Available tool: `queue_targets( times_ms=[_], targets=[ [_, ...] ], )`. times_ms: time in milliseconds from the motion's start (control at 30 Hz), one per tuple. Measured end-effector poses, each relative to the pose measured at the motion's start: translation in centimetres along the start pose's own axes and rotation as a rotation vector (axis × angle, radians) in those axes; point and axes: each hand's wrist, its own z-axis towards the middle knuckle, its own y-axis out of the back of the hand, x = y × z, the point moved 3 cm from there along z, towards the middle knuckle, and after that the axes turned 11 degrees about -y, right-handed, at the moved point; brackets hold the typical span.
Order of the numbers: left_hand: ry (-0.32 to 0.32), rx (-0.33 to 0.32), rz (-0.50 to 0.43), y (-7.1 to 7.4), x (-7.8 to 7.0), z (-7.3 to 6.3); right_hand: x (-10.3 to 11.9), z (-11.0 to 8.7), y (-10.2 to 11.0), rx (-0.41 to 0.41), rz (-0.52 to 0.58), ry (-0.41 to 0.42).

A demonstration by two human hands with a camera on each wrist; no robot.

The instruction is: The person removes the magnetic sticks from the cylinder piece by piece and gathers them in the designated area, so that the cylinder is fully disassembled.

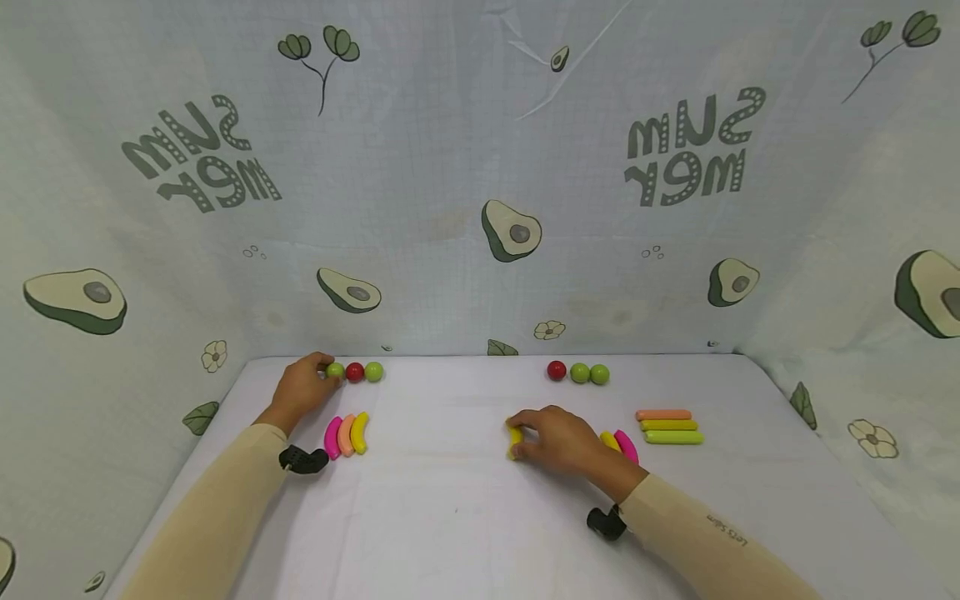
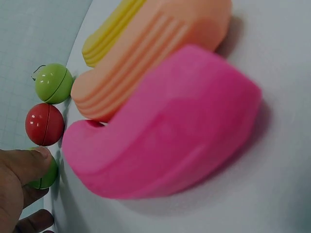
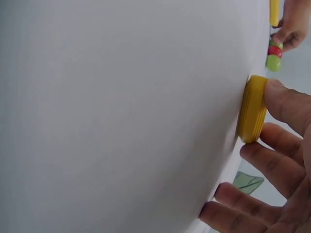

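At the back left, my left hand (image 1: 302,388) pinches a small green ball (image 2: 48,174) between thumb and fingers. Beside it in the same row are a red ball (image 1: 355,372) and another green ball (image 1: 373,372). Nearer me lie three curved, banana-shaped pieces: pink (image 2: 165,131), orange (image 1: 346,436) and yellow (image 1: 360,432). Right of centre, my right hand (image 1: 561,439) pinches a yellow banana-shaped piece (image 3: 252,109) by its ends, with the piece on or close to the cloth. Another yellow curved piece (image 1: 610,441) and a pink one (image 1: 626,447) are partly hidden behind my right wrist.
A red ball (image 1: 556,370) and two green balls (image 1: 589,373) sit at the back right. To the right lie three straight sticks: orange (image 1: 663,414), yellow (image 1: 669,425) and light green (image 1: 674,437). A printed cloth (image 1: 435,150) hangs behind the white table (image 1: 420,517).
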Motion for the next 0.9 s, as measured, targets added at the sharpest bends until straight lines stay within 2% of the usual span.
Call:
queue_targets(
  times_ms=[267,900],
  targets=[
    [0.013,-0.001,-0.007,-0.1,0.1,-0.1,0.7,-0.6,-0.1,0.012,0.005,-0.010],
    [-0.008,-0.001,-0.006,-0.1,-0.1,-0.2,1.6,-1.7,-0.3,0.050,0.012,0.012]
  ],
)
